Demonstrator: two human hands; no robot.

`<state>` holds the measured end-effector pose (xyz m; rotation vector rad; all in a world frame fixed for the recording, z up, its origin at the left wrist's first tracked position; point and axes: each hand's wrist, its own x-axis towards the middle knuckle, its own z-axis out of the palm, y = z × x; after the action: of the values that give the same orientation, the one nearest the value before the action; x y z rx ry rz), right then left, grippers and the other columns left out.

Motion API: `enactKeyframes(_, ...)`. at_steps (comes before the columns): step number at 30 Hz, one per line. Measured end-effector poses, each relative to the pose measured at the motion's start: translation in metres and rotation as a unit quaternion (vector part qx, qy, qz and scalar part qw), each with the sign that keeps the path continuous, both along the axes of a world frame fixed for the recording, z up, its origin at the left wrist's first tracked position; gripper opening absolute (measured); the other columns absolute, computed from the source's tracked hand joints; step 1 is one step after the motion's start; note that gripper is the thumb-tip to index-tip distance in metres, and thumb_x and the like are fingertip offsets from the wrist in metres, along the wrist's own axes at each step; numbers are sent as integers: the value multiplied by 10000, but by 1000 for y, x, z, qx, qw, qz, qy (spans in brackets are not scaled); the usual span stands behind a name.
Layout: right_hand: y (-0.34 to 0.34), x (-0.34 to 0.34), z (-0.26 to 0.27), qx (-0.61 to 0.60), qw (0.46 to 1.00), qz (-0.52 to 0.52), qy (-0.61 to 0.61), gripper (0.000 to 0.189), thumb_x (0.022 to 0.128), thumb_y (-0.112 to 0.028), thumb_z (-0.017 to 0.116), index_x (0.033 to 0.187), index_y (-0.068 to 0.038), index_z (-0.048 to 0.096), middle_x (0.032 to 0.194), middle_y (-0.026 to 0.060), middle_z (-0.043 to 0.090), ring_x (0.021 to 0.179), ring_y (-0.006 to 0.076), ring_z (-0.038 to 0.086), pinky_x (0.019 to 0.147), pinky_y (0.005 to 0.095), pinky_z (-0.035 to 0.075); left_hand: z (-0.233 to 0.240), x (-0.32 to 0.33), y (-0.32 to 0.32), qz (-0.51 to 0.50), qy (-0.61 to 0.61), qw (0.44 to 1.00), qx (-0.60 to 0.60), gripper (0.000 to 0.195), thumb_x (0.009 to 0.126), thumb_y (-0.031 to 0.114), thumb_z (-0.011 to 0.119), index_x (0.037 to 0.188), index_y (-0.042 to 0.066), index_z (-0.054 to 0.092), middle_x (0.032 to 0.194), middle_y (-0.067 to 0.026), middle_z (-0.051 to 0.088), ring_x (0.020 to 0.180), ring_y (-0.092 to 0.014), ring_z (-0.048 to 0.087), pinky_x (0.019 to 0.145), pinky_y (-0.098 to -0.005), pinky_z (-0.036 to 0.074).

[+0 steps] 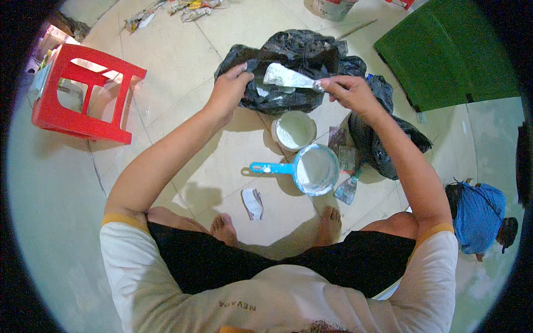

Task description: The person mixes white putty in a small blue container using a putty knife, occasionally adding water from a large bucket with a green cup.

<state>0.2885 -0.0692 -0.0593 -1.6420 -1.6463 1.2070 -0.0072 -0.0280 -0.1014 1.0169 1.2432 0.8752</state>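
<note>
My right hand grips the handle of a putty knife, whose blade is coated with white material and points left over the mouth of a black plastic bag. The rim of that bag is pinched in my left hand, which holds it open. Some white material shows inside; the rest of the bag's contents is hidden. Just below the bag stands a round tub with pale powder or paste in it. Closer to me, a blue plastic dipper with a whitish filling has its handle turned left.
A scraper and a flat dark tool lie right of the dipper. Between my feet and the dipper is a crumpled paper strip. A red plastic stool is at left, a green board at upper right, a blue bundle at right.
</note>
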Motion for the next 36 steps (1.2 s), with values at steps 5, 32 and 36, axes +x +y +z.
enactKeyframes(5,-24,19,21,-28,999,-8,-22,277,947,-316,632,1069,-87,729,698,-33,601,550,26,449,487,194,344,-4,-1,1,-22,-14,1000,2,523,905,202,569,1386,11,492,922,-40,613,784,-112,522,699,-260,432)
enactKeyframes(32,-66,-8,-14,179,831,239,-469,212,886,-247,589,951,-87,711,810,109,653,742,311,661,673,434,536,2,4,1,-14,-30,999,9,512,901,200,577,1358,-20,510,1001,-75,639,841,-125,570,744,-259,467)
enactKeyframes(36,-58,-10,18,126,868,207,-434,230,876,-257,619,935,-64,729,862,135,696,795,337,668,700,426,535,4,2,-1,-13,3,1000,10,491,904,197,568,1342,-23,526,1008,-79,646,848,-134,579,757,-264,475)
